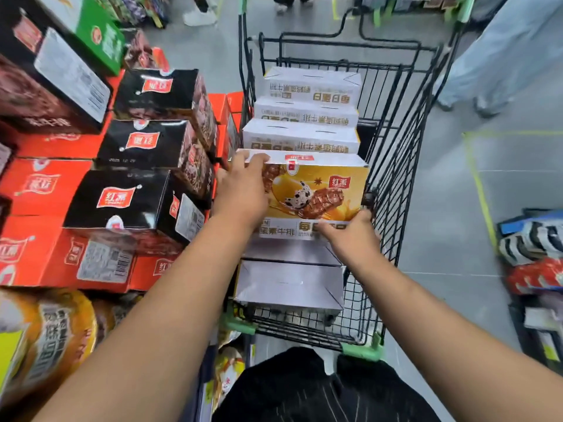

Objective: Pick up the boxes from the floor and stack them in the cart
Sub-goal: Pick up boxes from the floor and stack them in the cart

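A yellow box (316,190) with a food picture on its front stands upright in the black wire cart (396,166). My left hand (242,187) grips its upper left corner, fingers curled over the top edge. My right hand (350,233) holds its lower right corner. Behind it, three like boxes (304,117) stand in a row toward the far end of the cart. In front of it, two white boxes (289,284) lie flat in the cart, close to me.
Stacks of black boxes (146,147) and orange boxes (42,184) rise on the left, close to the cart. Packaged goods (533,248) sit at the right. Grey floor (451,208) with yellow lines lies to the right. A person's legs (499,56) stand at the far right.
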### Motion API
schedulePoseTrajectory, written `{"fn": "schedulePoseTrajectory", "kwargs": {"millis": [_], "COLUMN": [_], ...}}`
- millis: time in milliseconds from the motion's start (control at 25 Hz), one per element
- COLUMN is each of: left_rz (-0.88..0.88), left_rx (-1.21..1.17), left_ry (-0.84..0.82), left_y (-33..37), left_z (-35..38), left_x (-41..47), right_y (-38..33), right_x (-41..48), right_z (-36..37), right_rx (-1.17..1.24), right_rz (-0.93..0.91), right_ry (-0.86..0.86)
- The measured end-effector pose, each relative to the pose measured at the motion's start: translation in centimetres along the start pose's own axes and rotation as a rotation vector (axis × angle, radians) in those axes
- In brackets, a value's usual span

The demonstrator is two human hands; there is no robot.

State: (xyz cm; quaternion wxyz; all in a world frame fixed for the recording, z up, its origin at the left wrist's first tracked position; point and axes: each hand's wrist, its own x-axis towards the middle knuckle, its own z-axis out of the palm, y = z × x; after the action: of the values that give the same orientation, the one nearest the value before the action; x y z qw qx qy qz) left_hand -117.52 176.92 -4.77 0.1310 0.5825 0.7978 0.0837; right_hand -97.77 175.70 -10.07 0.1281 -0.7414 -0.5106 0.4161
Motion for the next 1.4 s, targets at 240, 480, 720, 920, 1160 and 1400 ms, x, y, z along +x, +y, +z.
{"fn": "schedulePoseTrajectory", "kwargs": {"millis": [240,480,720,920,1160,1400], "left_rz": [0.036,0.039,0.133,0.259,0.43,0.628], "left_rx": [0.039,0.1,0.221,0.168,0.12,-0.012], "left_ry": [0.028,0.002,0.039,-0.046,-0.029,-0.018], "left_y": [-0.8,-1.6,-0.6,1.2,5.4,13.2], "left_z": [2.5,4.6,3.9,3.8,3.7,4.2], "left_x": [0.6,-1.0,-0.9,-1.5,-3.0,-7.2], "right_y": [-0.2,0.8,1.0,1.3,3.2,8.2], "right_x": [1.2,1.5,1.8,0.9,-1.4,-4.6], "right_z": [1.4,2.0,1.2,0.4,-2.7,-9.3], "right_rx": [0.051,0.106,0.122,0.071,0.035,0.12], "right_rz": [0.013,0.019,-0.034,-0.081,-0.108,-0.103], "right_ry": [-0.044,-0.08,0.001,0.051,0.154,0.367]}}
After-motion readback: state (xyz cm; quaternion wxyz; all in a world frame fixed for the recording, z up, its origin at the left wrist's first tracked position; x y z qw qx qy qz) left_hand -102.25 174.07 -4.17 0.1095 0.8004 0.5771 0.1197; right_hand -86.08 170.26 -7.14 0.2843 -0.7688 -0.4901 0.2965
